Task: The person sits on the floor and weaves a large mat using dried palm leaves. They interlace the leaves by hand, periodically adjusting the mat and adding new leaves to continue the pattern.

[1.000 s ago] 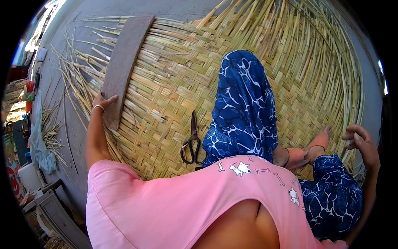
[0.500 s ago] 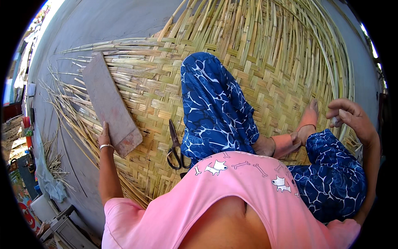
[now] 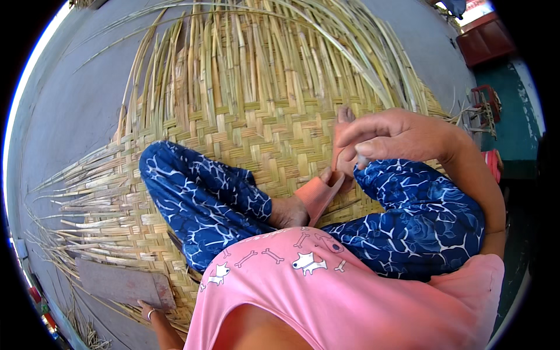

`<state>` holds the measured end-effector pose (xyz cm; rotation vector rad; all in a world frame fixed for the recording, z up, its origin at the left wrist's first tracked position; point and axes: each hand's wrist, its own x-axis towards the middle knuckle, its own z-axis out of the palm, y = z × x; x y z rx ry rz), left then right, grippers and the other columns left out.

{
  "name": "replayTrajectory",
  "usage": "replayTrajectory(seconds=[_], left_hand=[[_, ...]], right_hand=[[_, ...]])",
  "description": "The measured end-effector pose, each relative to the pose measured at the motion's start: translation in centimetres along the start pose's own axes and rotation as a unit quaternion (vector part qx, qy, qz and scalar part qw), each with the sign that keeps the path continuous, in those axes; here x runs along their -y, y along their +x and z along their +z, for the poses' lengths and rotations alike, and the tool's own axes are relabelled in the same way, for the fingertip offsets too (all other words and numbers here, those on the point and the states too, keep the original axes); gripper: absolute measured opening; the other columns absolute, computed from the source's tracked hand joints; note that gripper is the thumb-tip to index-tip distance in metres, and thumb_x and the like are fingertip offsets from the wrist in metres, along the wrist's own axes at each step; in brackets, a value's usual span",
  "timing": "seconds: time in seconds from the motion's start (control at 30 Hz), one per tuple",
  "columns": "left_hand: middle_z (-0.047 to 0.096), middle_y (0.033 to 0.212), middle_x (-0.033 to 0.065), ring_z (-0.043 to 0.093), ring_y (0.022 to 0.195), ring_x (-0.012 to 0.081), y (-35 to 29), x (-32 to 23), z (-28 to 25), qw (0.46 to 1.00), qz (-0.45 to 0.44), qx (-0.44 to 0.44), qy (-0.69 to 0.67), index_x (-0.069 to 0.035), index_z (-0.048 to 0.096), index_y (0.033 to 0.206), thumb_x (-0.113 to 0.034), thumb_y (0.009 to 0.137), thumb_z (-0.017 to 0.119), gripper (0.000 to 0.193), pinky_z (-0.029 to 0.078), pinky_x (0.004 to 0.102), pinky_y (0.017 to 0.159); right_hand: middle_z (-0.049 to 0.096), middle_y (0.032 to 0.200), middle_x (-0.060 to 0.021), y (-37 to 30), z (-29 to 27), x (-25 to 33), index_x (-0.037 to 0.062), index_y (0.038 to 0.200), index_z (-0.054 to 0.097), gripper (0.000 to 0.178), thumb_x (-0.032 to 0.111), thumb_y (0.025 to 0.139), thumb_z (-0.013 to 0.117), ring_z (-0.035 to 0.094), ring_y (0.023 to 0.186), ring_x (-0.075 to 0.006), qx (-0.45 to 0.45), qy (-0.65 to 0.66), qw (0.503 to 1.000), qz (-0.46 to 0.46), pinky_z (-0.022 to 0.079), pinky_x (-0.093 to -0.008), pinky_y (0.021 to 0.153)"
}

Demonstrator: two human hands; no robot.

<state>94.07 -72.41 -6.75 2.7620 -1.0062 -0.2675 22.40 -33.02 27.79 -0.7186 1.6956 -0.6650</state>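
Under me spreads a woven mat (image 3: 297,140) of flat split cane strips. My left hand (image 3: 146,309), a pale bracelet at its wrist, reaches out at lower left. Its stretched fingers touch the edge of a flat grey-brown board (image 3: 125,284) that lies over the mat's loose strips. Above my bent knee my right hand (image 3: 388,137) is raised, fingers curled toward the thumb. A small whitish bit (image 3: 362,161) shows at these fingertips; I cannot make out what it is. The right hand covers part of my foot.
Long unwoven cane ends (image 3: 245,58) fan out at the far side, with more loose ends (image 3: 87,219) at the left. Grey floor (image 3: 87,87) surrounds the mat. A dark red box-like object (image 3: 485,39) and a small red stool (image 3: 489,102) stand at the right.
My view has swung to the right, so the board and left hand appear lower left. The scissors beside my knee have gone out of sight. My right hand appears larger and further left.
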Motion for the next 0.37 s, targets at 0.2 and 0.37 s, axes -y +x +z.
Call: replayTrajectory(seconds=[0.2,0.37], left_hand=[[0.06,0.111,0.0197,0.056,0.097,0.0316,-8.9,-12.4,-1.9,0.897,0.432,-0.002,-0.096,0.005,0.06,0.108,-0.04,0.087,0.059,0.05,0.043,0.0413,0.087],[0.048,0.127,0.0095,0.05,0.111,0.0188,-30.9,-26.0,-10.8,0.67,0.647,0.135,-0.338,-0.003,0.056,0.113,-0.011,0.091,0.057,0.024,0.042,0.0318,0.087]], right_hand=[[0.061,0.106,-0.0145,-2.5,-0.2,0.8,-0.0006,0.122,0.052,0.051,0.037,0.088,0.06,0.061,0.095,-0.0182,-0.044,-0.088,0.983,-0.157,0.048,-0.0288,0.081],[0.062,0.11,-0.0142,-5.1,0.5,4.7,-0.0012,0.122,0.053,0.061,0.043,0.082,0.066,0.062,0.097,-0.0224,-0.114,-0.161,0.919,-0.343,0.049,-0.0328,0.083]])
